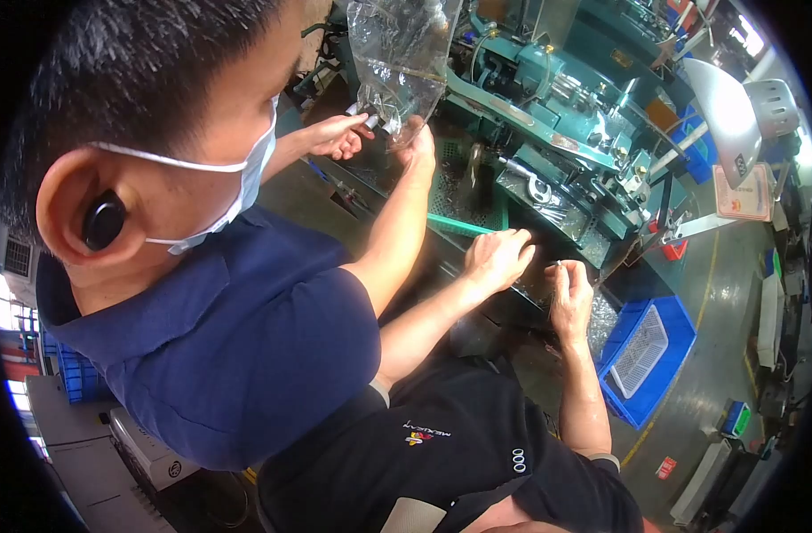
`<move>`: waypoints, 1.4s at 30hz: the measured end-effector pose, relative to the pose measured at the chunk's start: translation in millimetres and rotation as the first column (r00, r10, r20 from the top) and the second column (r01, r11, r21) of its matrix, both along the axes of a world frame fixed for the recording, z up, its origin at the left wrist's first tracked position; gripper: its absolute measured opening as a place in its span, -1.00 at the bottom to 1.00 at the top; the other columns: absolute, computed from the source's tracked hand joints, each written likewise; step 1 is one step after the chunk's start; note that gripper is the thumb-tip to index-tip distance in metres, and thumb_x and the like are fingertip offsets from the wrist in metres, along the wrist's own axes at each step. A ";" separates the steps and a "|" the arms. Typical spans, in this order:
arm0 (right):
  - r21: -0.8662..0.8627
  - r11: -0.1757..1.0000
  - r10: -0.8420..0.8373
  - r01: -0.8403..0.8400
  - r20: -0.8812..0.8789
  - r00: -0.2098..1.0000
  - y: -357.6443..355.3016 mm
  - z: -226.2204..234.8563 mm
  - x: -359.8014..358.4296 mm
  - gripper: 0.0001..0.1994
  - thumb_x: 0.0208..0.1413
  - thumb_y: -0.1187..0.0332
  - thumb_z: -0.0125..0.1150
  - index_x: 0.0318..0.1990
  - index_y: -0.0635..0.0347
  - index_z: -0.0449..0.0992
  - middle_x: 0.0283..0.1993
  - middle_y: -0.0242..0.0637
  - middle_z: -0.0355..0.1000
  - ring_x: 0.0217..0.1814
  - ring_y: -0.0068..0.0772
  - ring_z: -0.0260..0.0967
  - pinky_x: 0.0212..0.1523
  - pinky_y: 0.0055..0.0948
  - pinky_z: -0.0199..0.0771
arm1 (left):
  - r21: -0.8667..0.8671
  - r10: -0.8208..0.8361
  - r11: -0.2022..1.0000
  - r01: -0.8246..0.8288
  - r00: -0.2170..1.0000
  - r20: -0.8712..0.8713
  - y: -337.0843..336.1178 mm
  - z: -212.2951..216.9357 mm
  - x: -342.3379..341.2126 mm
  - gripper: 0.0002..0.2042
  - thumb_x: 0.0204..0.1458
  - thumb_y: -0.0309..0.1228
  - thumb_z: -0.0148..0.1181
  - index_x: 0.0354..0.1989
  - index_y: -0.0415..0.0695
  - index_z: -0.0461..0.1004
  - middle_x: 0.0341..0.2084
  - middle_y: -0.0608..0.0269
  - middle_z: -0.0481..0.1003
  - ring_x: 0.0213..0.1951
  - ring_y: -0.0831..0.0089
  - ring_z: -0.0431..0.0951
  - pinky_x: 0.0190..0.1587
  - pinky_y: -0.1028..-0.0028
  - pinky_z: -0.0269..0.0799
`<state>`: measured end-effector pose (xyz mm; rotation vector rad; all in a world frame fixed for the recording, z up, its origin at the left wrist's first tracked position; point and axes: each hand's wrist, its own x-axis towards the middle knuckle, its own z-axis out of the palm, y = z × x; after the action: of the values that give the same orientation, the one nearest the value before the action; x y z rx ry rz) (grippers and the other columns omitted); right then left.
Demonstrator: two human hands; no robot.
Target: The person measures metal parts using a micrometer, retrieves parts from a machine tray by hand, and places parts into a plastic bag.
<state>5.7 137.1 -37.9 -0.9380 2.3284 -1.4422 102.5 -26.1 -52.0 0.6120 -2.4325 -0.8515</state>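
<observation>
My right hand (570, 302) is raised at the front of a green machine (557, 75), its fingers pinched on a small pale metallic piece (560, 263) too small to identify. To its left, my left hand (495, 264) is back up beside a green strip (464, 224) at the tray's edge. Its fingers are loosely bent and apart, with nothing visible in them; the fingertips are partly hidden. Close on my left, a co-worker in a navy shirt and mask holds up a clear plastic bag (399, 58) with both hands. Several small cylindrical parts (390, 127) show at its lower end.
A blue crate (650, 360) with a white basket (639, 351) stands right of my right forearm. A wrench-like tool (537, 188) lies on the machine's metal tray. A grey lamp (726, 120) overhangs the right side. Pliers (348, 195) lie beyond the co-worker's arm.
</observation>
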 end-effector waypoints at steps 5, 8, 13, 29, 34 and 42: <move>0.022 1.000 0.015 -0.015 0.023 1.000 -0.4 3.6 0.8 -0.82 0.44 0.35 0.06 -0.10 0.31 0.50 -0.23 -0.21 0.61 -0.18 -0.41 0.56 -0.07 -0.39 0.53 | 0.009 0.005 1.000 -0.005 0.997 0.076 -0.2 7.3 1.8 -0.74 0.23 -0.19 0.21 -0.09 -0.11 0.62 -0.24 0.06 0.66 -0.24 0.02 0.68 -0.19 0.14 0.62; 0.041 0.999 0.017 -0.017 -0.006 1.000 0.1 4.4 0.5 -0.82 0.44 0.36 0.07 -0.11 0.31 0.50 -0.23 -0.21 0.61 -0.18 -0.41 0.56 -0.07 -0.39 0.53 | 0.010 0.004 1.000 -0.004 0.997 0.071 0.0 7.2 1.5 -0.74 0.23 -0.19 0.22 -0.10 -0.11 0.62 -0.25 0.05 0.66 -0.24 0.02 0.68 -0.19 0.14 0.62; 0.010 1.000 0.006 -0.006 -0.009 1.000 -1.1 3.9 1.1 -0.82 0.41 0.36 0.08 -0.11 0.31 0.53 -0.26 -0.14 0.63 -0.21 -0.25 0.60 -0.13 -0.29 0.53 | 0.011 0.006 1.000 -0.007 0.997 0.071 -0.6 6.7 1.5 -0.74 0.23 -0.19 0.22 -0.10 -0.11 0.62 -0.25 0.04 0.66 -0.24 0.02 0.68 -0.19 0.14 0.62; 0.001 1.000 -0.001 0.001 -0.009 1.000 -2.9 2.7 1.4 -0.82 0.41 0.35 0.09 -0.12 0.30 0.53 -0.27 -0.13 0.63 -0.23 -0.22 0.59 -0.15 -0.28 0.53 | 0.018 -0.002 1.000 0.001 0.998 0.059 -1.7 8.4 2.6 -0.73 0.23 -0.19 0.22 -0.09 -0.12 0.62 -0.25 0.05 0.66 -0.25 0.02 0.68 -0.20 0.14 0.62; -0.005 1.000 -0.013 0.013 -0.006 1.000 -1.3 1.2 1.3 -0.82 0.40 0.35 0.10 -0.13 0.29 0.54 -0.27 -0.14 0.63 -0.23 -0.24 0.59 -0.15 -0.28 0.53 | 0.027 -0.003 1.000 0.002 0.999 0.052 -0.6 10.0 2.6 -0.74 0.23 -0.19 0.23 -0.10 -0.12 0.62 -0.26 0.05 0.66 -0.25 0.01 0.68 -0.20 0.13 0.62; 0.013 1.000 -0.014 0.014 0.004 1.000 -1.8 5.8 2.6 -0.83 0.40 0.36 0.10 -0.12 0.29 0.54 -0.26 -0.14 0.63 -0.23 -0.25 0.59 -0.15 -0.29 0.54 | 0.051 -0.003 0.999 0.000 0.997 0.074 -0.4 10.7 2.7 -0.75 0.22 -0.21 0.24 -0.10 -0.10 0.62 -0.25 0.04 0.66 -0.25 -0.01 0.68 -0.18 0.13 0.62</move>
<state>8.3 135.3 -32.1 -0.9158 2.3428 -1.4319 105.2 -26.5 -41.3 0.6717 -2.4841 -0.9088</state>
